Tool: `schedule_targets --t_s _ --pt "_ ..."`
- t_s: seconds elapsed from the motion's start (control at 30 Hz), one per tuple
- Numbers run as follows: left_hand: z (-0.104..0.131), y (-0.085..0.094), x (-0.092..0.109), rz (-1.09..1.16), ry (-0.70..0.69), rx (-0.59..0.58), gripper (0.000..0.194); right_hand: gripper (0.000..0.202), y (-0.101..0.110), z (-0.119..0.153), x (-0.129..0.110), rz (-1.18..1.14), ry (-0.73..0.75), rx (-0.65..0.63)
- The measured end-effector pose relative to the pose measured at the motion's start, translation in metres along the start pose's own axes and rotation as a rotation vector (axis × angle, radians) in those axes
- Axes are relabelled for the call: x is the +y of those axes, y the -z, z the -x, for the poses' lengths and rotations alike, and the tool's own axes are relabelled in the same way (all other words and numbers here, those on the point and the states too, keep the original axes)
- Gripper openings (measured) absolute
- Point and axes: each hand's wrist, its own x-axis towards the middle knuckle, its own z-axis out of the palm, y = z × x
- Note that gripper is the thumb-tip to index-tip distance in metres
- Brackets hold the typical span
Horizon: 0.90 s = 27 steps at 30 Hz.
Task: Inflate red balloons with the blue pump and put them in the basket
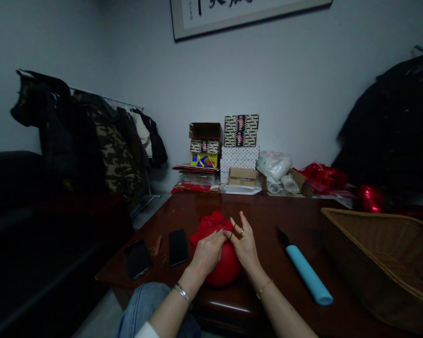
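Note:
A smooth, round red bundle (226, 270) sits near the front edge of the dark wooden table, below my hands. Behind them spreads gathered red cloth (213, 224); whether it is one piece with the round part is hidden. My left hand (207, 253) is closed at the gathered part, fingers bent over it. A thin black elastic band (233, 230) is stretched on the fingers of my right hand (246, 240), whose upper fingers stick out apart. The fingertips of both hands meet over the bundle.
Left on the table (264, 211) lie two dark phones (178, 247) (137, 259) and a small reddish stick (157, 245). To the right are a light-blue-handled tool (308, 273) and a large wicker basket (377, 263). Boxes (240, 159) and plastic bags (275, 165) stand behind.

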Motion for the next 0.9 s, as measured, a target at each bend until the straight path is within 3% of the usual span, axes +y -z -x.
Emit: schedule_targets --t_s 0.13,0.33,0.67,0.9 --pt "0.002 0.003 -0.007 0.009 0.004 0.000 0.044 0.052 0.005 0.004 0.008 -0.023 -0.021 -0.045" --pt "0.001 0.010 -0.010 0.126 0.055 0.014 0.058 0.047 0.000 0.009 0.005 -0.072 0.042 -0.124" --pt "0.002 0.010 -0.004 0.250 0.129 0.017 0.054 0.015 -0.016 0.003 -0.013 -0.075 0.165 -0.119" --pt "0.006 0.014 -0.005 0.279 0.135 0.005 0.051 0.019 -0.025 0.008 -0.021 -0.028 0.195 -0.104"
